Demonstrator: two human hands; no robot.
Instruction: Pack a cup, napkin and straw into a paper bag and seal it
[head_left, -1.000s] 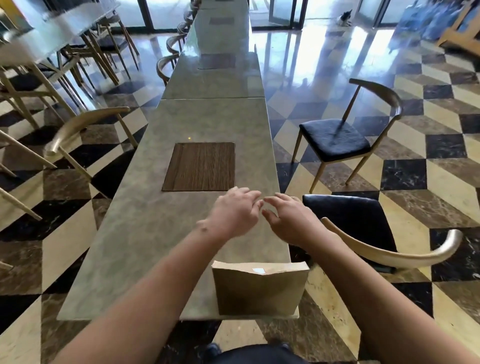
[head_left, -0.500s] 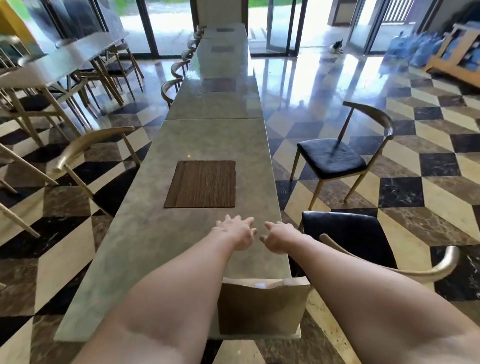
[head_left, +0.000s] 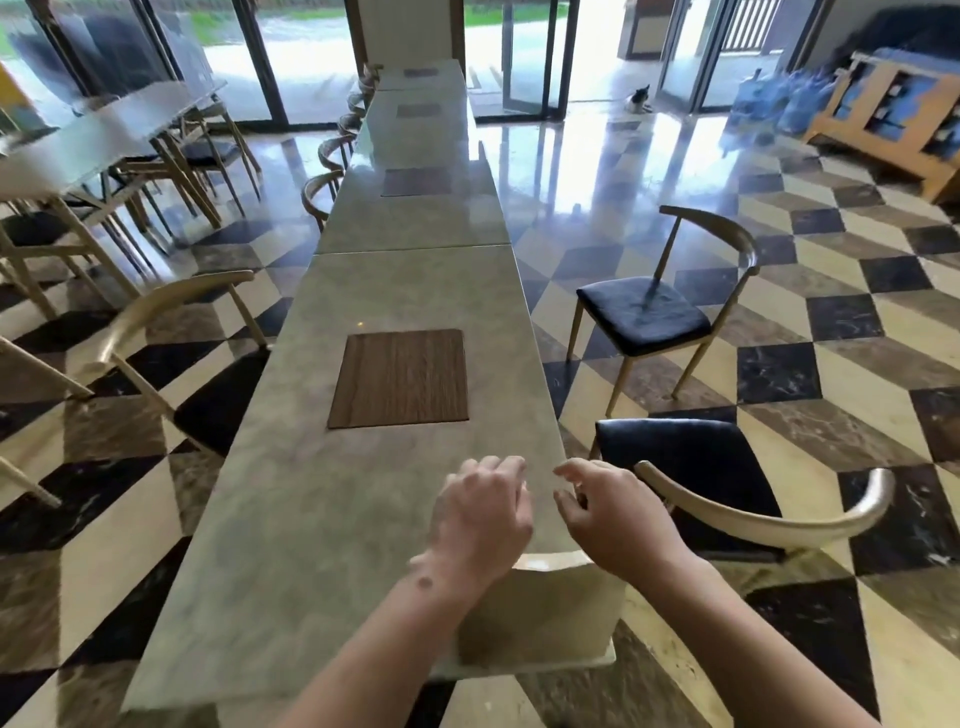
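Note:
A brown paper bag (head_left: 545, 608) stands upright at the near right corner of the marble table (head_left: 322, 519), its top folded over. My left hand (head_left: 483, 514) hovers just beyond the bag's top, fingers loosely curled and holding nothing. My right hand (head_left: 608, 514) is beside it over the table's right edge, fingers apart and empty. My forearms pass over the bag and hide part of its top. No cup, napkin or straw shows.
A dark wooden inlay (head_left: 400, 379) sits in the table's middle. A black-seated chair (head_left: 727, 478) stands close at my right, another chair (head_left: 649, 312) farther off, and more chairs (head_left: 171, 364) at the left. Further tables extend ahead.
The camera has tilted up, showing more of the room. Both hands have drawn back toward the bag and stay empty. The bag has not moved.

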